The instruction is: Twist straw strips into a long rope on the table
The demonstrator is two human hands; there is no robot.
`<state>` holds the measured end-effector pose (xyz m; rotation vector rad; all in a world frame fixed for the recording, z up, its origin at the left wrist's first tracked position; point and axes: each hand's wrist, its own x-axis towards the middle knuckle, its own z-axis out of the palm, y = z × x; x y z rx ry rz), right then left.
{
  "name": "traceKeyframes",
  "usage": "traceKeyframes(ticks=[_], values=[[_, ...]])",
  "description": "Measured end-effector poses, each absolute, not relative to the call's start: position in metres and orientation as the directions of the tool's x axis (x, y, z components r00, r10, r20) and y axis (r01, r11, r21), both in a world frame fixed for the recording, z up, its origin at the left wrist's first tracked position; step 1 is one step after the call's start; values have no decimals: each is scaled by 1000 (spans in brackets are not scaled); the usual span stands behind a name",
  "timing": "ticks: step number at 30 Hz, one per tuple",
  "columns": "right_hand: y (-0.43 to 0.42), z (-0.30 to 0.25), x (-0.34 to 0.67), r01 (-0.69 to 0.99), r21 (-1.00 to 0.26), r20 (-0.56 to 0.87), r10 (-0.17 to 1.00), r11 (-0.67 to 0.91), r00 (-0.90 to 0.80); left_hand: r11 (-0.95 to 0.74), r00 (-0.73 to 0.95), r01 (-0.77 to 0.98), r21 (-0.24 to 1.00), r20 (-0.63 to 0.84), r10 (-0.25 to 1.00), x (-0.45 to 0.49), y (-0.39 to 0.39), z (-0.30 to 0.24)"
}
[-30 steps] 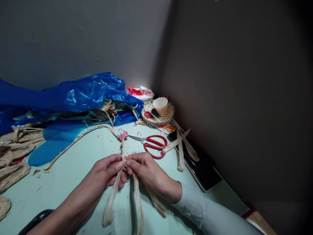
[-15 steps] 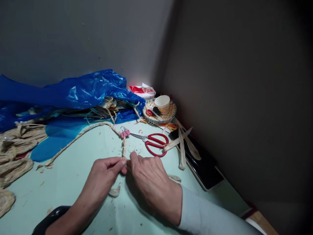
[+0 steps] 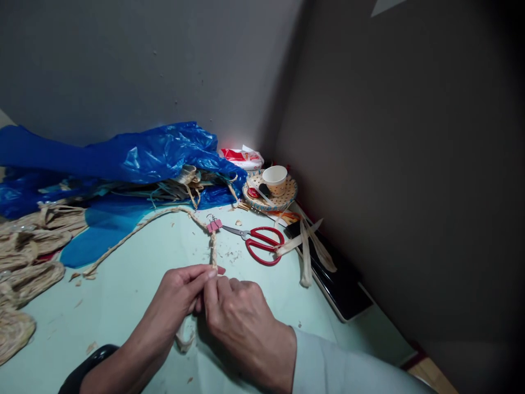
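A pale braided fibre cord point(image 3: 214, 249) runs down from a pink binder clip point(image 3: 214, 225) into my fingers. My left hand point(image 3: 180, 290) pinches the cord's near end between thumb and forefinger. Right beside it, my right hand point(image 3: 241, 309) is closed with its fingers curled against the same spot, on the loose strands; its fingertips are mostly hidden behind the hand. A loose strip of fibre point(image 3: 185, 342) hangs below my left hand onto the table. Beyond the clip, the finished cord point(image 3: 139, 225) curves away to the left.
Red-handled scissors point(image 3: 264, 246) lie right of the cord. Dry fibre strips point(image 3: 305, 254) rest across a black tablet-like device point(image 3: 342, 290). A woven tray point(image 3: 289, 200) holds a paper cup point(image 3: 275, 179). Blue plastic point(image 3: 164, 150) and fibre bundles point(image 3: 36, 279) lie left.
My right hand has shifted left and slightly down, closer against my left hand. The loose strip that showed right of my right hand is out of sight. The view has shifted slightly.
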<state>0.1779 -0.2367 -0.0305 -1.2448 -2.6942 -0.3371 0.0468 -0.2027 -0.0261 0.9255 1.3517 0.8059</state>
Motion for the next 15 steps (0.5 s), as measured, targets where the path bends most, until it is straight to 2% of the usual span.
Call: traceKeyframes(ticks=[2,3,5,6,8,10,12,15], values=[[-237,-28,179,747,128,227,714,652,-662,427,85,48,903,-430,899,45,-202,-28],[-236,-25,180,742,85,217,715,665,-665,423,95,52,905,-426,900,44,-202,-28],[-232,-13,187,727,-109,187,732,678,-655,415,124,41,909,-417,900,42,-203,-28],[-228,-6,192,714,-255,170,757,652,-631,419,138,24,908,-418,898,42,-203,-27],[-218,7,204,658,-505,141,806,559,-575,447,168,-23,894,-437,884,40,-203,-25],[-206,13,213,634,-653,163,894,414,-417,482,193,-60,874,-464,865,38,-203,-23],[-198,10,217,585,-754,79,926,298,-369,499,208,-85,862,-475,855,36,-203,-23],[-194,-5,211,489,-855,-65,899,174,-434,505,221,-121,855,-473,853,37,-203,-24]])
